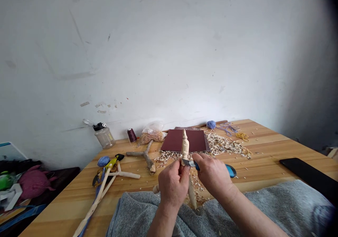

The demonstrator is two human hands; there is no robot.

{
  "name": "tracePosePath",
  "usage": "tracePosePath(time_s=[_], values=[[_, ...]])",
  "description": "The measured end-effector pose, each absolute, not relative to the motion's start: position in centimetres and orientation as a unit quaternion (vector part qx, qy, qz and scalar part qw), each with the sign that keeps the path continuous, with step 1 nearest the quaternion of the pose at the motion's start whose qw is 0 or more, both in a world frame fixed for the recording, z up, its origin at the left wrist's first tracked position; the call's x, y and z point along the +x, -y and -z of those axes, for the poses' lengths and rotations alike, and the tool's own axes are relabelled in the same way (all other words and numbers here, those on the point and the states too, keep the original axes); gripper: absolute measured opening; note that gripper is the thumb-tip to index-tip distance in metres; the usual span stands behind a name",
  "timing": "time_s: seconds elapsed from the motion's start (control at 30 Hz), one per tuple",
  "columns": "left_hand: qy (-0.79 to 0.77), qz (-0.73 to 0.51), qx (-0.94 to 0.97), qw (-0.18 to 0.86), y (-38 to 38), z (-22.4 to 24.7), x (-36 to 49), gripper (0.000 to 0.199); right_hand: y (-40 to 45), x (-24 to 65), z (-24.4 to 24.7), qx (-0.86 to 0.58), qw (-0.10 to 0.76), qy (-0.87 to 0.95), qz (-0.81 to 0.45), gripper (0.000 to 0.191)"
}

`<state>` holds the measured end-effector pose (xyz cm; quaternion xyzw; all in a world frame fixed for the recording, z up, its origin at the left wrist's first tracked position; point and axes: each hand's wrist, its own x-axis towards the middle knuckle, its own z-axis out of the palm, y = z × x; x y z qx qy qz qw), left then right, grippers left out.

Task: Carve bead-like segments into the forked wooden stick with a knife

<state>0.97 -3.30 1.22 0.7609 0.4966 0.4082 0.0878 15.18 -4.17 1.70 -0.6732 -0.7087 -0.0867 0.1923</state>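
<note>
My left hand (174, 182) is wrapped round a pale carved stick (185, 145), held upright with its knobbed, pointed top showing. Bark covers the lower part of the wood below my hands. My right hand (212, 173) grips the blue handle of a utility knife (230, 171). The knife's metal blade lies across the stick, just above my left thumb. Behind the stick is a dark red sheet (171, 140), with wood shavings (224, 145) around it.
A grey towel (137, 212) covers the near edge of the wooden table (266, 145). Left stand a bottle (105, 136), thread spool (131, 135), forked branch (146, 155) and peeled forked stick (99, 198). A black phone-like slab (306, 172) lies right.
</note>
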Motion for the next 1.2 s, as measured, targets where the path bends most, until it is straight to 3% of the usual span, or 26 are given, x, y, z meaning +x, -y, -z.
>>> tracePosePath(time_s=[0.23, 0.33, 0.47, 0.6, 0.7, 1.0, 1.2], values=[[-0.427, -0.398, 0.765, 0.271, 2.9, -1.9, 0.1, 0.032, 3.8, 16.0, -1.8, -0.644, 0.215, 0.730, 0.077, 0.021], [-0.406, -0.410, 0.743, 0.339, 2.7, -1.6, 0.3, 0.030, 3.2, 16.8, -1.5, -0.598, 0.254, 0.760, 0.017, 0.022], [-0.430, -0.432, 0.739, 0.286, 2.5, -1.2, 0.7, 0.027, 2.7, 17.3, -1.1, -0.511, 0.370, 0.763, -0.144, 0.023], [-0.460, -0.424, 0.755, 0.199, 2.7, -1.2, 0.8, 0.024, 2.7, 17.0, -1.1, -0.506, 0.445, 0.716, -0.182, 0.029], [-0.470, -0.422, 0.757, 0.167, 2.8, -1.1, 1.0, 0.022, 3.0, 16.6, -1.1, -0.519, 0.427, 0.723, -0.160, 0.030], [-0.529, -0.421, 0.736, 0.037, 2.6, -0.4, 1.2, 0.018, 3.9, 15.8, -0.9, -0.619, 0.249, 0.745, 0.030, 0.014], [-0.538, -0.418, 0.732, -0.002, 2.6, -0.2, 1.4, 0.016, 4.0, 15.5, -1.0, -0.643, 0.216, 0.733, 0.055, 0.008]])
